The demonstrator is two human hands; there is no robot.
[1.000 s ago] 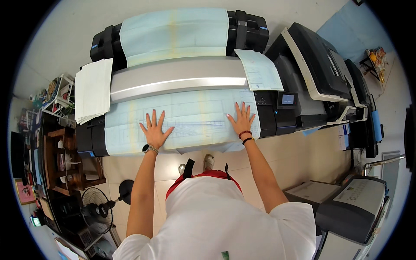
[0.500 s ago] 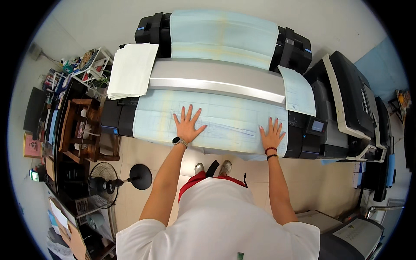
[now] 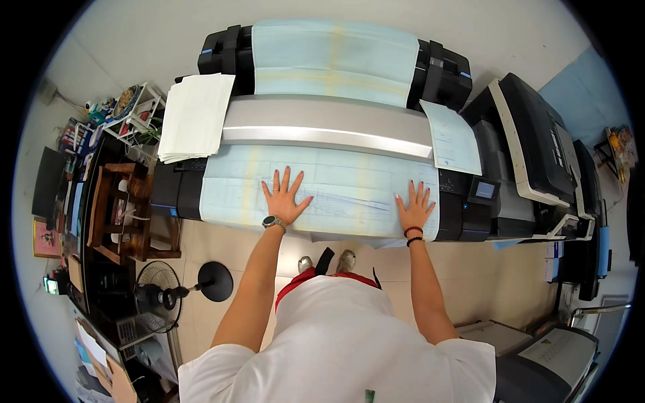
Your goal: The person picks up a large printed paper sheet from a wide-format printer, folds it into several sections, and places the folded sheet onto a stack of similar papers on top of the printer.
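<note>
View swings, flat contact holds

With twelve at the top of the view, the left hand (image 3: 283,205) lies at nine o'clock and the right hand (image 3: 415,213) at three, backs up on the pale blue drawing sheet (image 3: 336,180), which drapes over the front of the large-format printer (image 3: 463,220). Both hands' fingers are straight and fanned apart, gripping nothing. Over the last second the view has swung, setting the printer farther toward three o'clock, yet both hands keep their places on the sheet, the right one nearer its edge. The work therefore seems to be at a steady, flat hold. At twelve sits the silver cover (image 3: 322,124); at ten, the white paper stack (image 3: 195,117); at two, a smaller blue sheet (image 3: 453,138)
</note>
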